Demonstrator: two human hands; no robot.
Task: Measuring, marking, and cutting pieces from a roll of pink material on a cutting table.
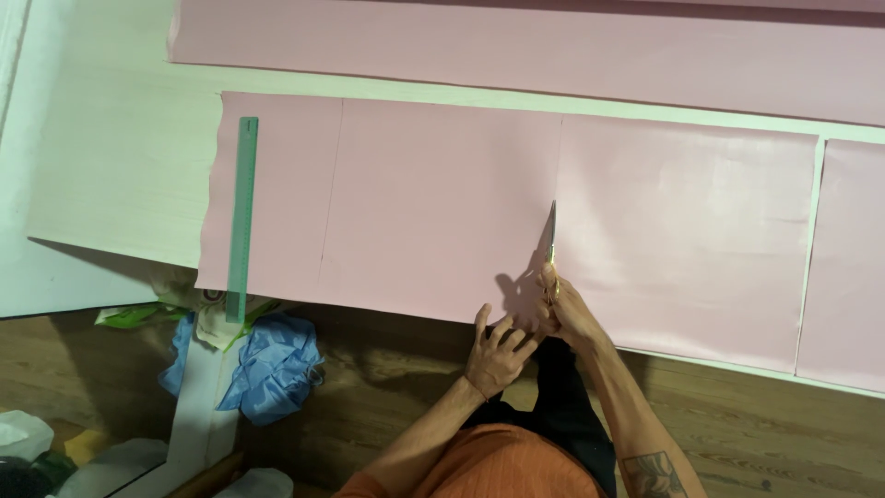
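Across the far half of the view, a white table [111,184] runs left to right, its near edge above a brown wooden floor [756,433]. A long pink sheet [553,46] lies along the far side. Nearer, a second pink paper sheet [433,203] covers most of the table, marked with thin pencil lines across its width; a separate pink piece [853,267] lies just beside its right end, a narrow white gap between. On the floor at near left, a crumpled blue cloth [272,364] sits against a white post, with green and white scraps around it. A green ruler [242,217] lies on the left end of the sheet, running near to far, its near tip past the paper edge. At the near edge, centre, the right hand [570,314] is closed around the handles of scissors [551,242], blades pointing far along a pencil line, tips on the paper, a cut open behind them. The left hand [498,355] lies just left of it, fingers spread and partly curled, pressing the sheet's near edge beside the cut; it grips nothing that shows.
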